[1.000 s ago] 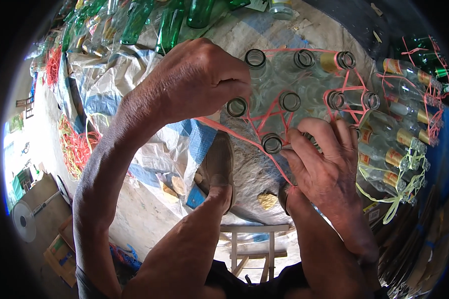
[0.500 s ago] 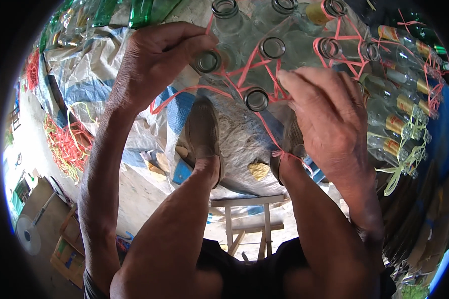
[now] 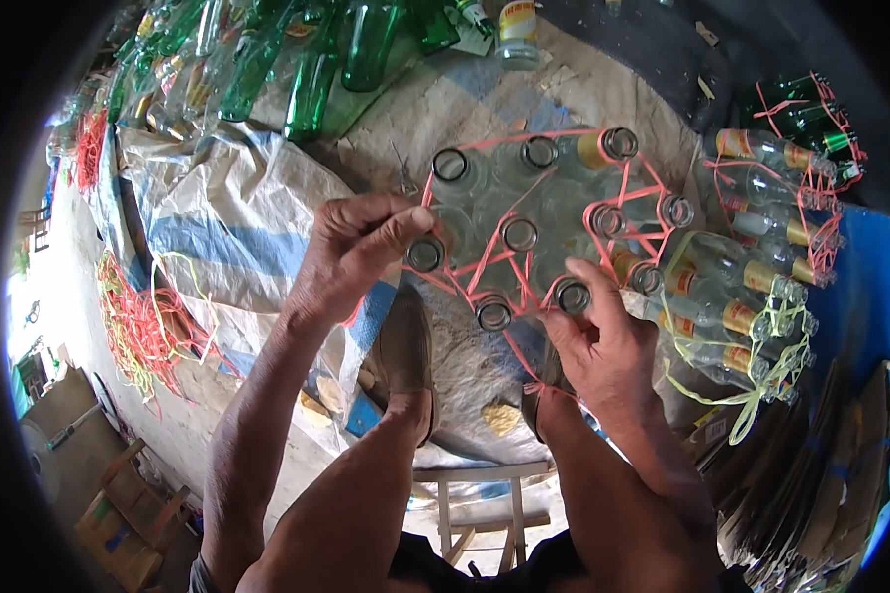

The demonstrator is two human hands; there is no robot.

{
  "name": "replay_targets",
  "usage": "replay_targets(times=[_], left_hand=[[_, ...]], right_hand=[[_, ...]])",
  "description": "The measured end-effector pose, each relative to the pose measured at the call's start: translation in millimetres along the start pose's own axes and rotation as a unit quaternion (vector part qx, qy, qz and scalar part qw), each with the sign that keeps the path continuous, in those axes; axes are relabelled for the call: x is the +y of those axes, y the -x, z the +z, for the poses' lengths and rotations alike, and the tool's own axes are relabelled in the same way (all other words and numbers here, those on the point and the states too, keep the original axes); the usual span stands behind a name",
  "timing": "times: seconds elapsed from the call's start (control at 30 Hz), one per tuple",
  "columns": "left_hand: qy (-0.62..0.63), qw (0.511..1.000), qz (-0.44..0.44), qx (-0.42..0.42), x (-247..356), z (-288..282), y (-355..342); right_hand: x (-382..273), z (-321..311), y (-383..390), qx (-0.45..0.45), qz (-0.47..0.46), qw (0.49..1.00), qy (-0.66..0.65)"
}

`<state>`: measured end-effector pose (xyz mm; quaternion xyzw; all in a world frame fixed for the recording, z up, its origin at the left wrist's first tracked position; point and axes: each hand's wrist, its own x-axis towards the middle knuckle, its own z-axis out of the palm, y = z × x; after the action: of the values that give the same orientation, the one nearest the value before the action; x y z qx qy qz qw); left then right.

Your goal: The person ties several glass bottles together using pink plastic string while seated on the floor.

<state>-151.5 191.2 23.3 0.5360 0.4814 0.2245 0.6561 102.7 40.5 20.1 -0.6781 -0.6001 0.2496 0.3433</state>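
Bundle status: ten upright clear bottles (image 3: 554,188), standing grouped on the pale ground sheet (image 3: 598,89), inboard of its right edge. We've got pink cord (image 3: 521,357) looped or crossed around most necks, zigzagging through the middle. We'd call it well along, not finished: far-middle neck shows no loop of its own, near-right one we can't confirm, and we see no finishing knot on the group. Left hand (image 3: 354,247) is pinched thumb-to-fingers at the leftmost neck, apparently on cord; right hand (image 3: 608,341) has thumb and forefinger clamped on the near-right bottle (image 3: 572,296). From the nearest neck the cord drops to a knot by our right shoe (image 3: 547,364). To the right, a clear-bottle bundle (image 3: 732,296) lies tied with pale green cord, others in pink beyond it. Loose green bottles (image 3: 311,84) at the sheet's far-left corner, tangled cord heap (image 3: 143,326) off its left edge. Room: wooden stool (image 3: 482,473) at the near edge, flattened cardboard (image 3: 826,465) stacked near-right, blue panel (image 3: 875,267) behind.
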Motion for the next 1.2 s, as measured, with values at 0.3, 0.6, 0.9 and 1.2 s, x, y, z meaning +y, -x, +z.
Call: replay_targets(times=[0.3, 0.6, 0.9, 1.2], left_hand=[[-0.031, 0.999, 0.026, -0.002, -5.5, 8.9, 17.3], [0.175, 0.981, -0.053, 0.060, -24.6, 78.3, 67.0], [0.151, 0.988, -0.007, -0.039, -34.7, 117.3, 64.4], [0.177, 0.984, 0.010, -0.037, -36.2, 117.1, 64.8]], right_hand=[[6.2, -13.7, -25.7, 0.003, -0.107, 0.993, 0.044], [22.1, -70.4, -60.9, -0.110, -0.133, 0.981, 0.087], [26.4, -90.2, -101.6, -0.187, -0.115, 0.970, 0.103], [29.2, -73.3, -86.4, -0.128, -0.093, 0.986, 0.055]])
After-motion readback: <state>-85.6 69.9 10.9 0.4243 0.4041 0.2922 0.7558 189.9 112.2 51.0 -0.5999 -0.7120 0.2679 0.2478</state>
